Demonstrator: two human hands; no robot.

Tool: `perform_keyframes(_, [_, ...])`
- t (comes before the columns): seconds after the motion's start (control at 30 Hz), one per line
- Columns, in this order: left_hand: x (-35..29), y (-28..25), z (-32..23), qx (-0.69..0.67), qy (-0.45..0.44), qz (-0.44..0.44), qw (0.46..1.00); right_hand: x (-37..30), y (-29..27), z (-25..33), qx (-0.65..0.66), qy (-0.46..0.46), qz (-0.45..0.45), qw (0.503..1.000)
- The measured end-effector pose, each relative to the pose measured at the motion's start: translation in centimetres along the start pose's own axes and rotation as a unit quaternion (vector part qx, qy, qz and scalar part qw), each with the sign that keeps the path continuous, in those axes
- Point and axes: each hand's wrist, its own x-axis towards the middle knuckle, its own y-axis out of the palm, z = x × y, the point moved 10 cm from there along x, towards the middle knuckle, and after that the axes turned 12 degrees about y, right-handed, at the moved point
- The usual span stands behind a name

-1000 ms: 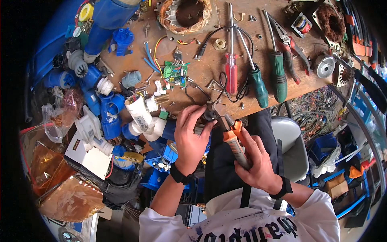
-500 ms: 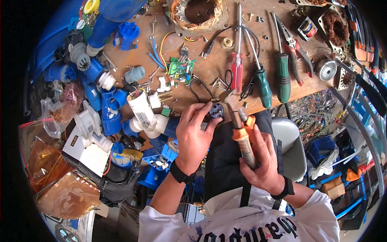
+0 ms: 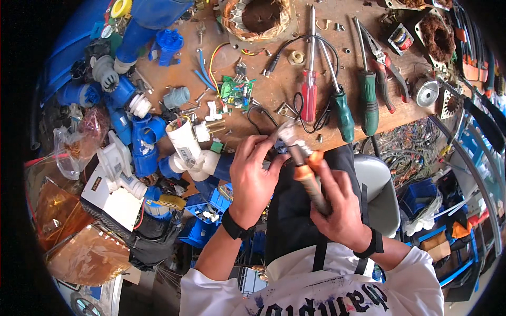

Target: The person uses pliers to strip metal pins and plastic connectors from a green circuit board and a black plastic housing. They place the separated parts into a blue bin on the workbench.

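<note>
My left hand (image 3: 254, 176) grips a small dark round part with holes (image 3: 281, 146) between thumb and fingertips, at the bench's near edge. In my right hand (image 3: 341, 210) are pliers (image 3: 311, 184) with orange-and-grey handles, the fingers wrapped round them. The metal head of the pliers is smeared by motion and lies over the round part, hiding much of it. Whether the jaws touch or bite the part I cannot tell. Just beyond, a thin black cable (image 3: 258, 109) lies on the bench.
On the wooden bench (image 3: 284, 79) lie a red screwdriver (image 3: 310, 95), two green-handled screwdrivers (image 3: 344, 116), red-handled pliers (image 3: 387, 79), a green circuit board (image 3: 237, 92) and a wound motor stator (image 3: 256, 18). Blue and white plastic fittings (image 3: 145, 142) crowd the left. A grey chair (image 3: 377, 195) stands to the right.
My right hand has brought the head of the pliers left and onto the round part. The handles look closer together. My left hand stays nearly where it was.
</note>
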Motion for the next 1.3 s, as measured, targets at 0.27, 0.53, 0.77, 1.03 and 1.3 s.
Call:
perform_keyframes(0.27, [-0.1, 0.0, -0.1, -0.002, -0.002, -0.023, 1.0, -1.1, -2.1, 1.1, 0.071, -0.066, -0.071, 0.993])
perform_keyframes(0.53, [0.2, -1.4, -1.2, 0.005, 0.004, -0.009, 1.0, -1.5, -2.2, 0.7, 0.083, -0.001, 0.021, 0.996])
perform_keyframes(0.77, [-1.6, -6.1, -6.7, -0.398, -0.069, -0.023, 0.915, -6.8, -8.3, 5.2, 0.246, -0.094, -0.019, 0.964])
perform_keyframes(1.03, [-4.9, -20.3, -23.4, -0.558, 0.073, 0.008, 0.827, -20.2, -14.0, 17.3, 0.343, -0.144, 0.088, 0.924])
perform_keyframes(1.3, [-10.2, -27.3, -34.1, -0.779, 0.088, 0.087, 0.614, -28.3, -16.8, 22.9, 0.315, -0.255, 0.124, 0.906])
